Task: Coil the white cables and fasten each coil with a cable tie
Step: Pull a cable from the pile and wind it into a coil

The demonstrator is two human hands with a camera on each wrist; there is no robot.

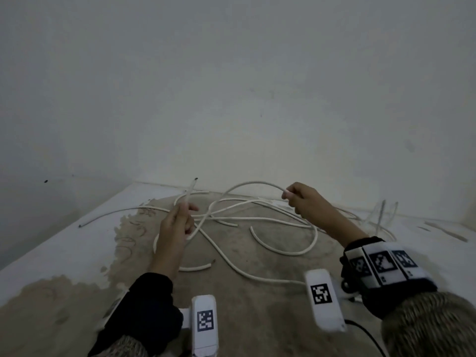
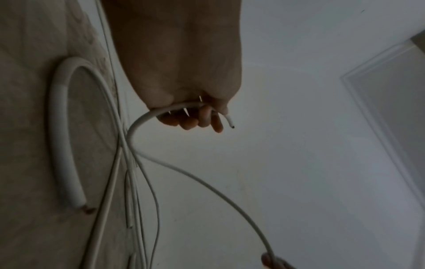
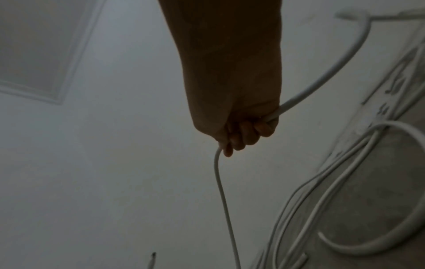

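Cable (image 1: 253, 183) held up between both my hands over the floor.

My left hand (image 1: 177, 224) has its fingers (image 2: 190, 123) curled round the cable near its cut end (image 2: 230, 123), which pokes out past them and points up toward the wall (image 1: 231, 86). My right hand (image 1: 305, 202) is closed round the same cable further along; its fingers (image 3: 243, 134) wrap it, and the run between the two hands arches clear of the floor. Beyond the right hand it curves back down. Under and around both hands, loose cables (image 1: 257, 222) lie tangled on the bare brown patch (image 1: 257, 253) of the floor, reaching back to the wall edge. One thicker short piece (image 2: 62, 136) lies curved on that patch beside my left hand.
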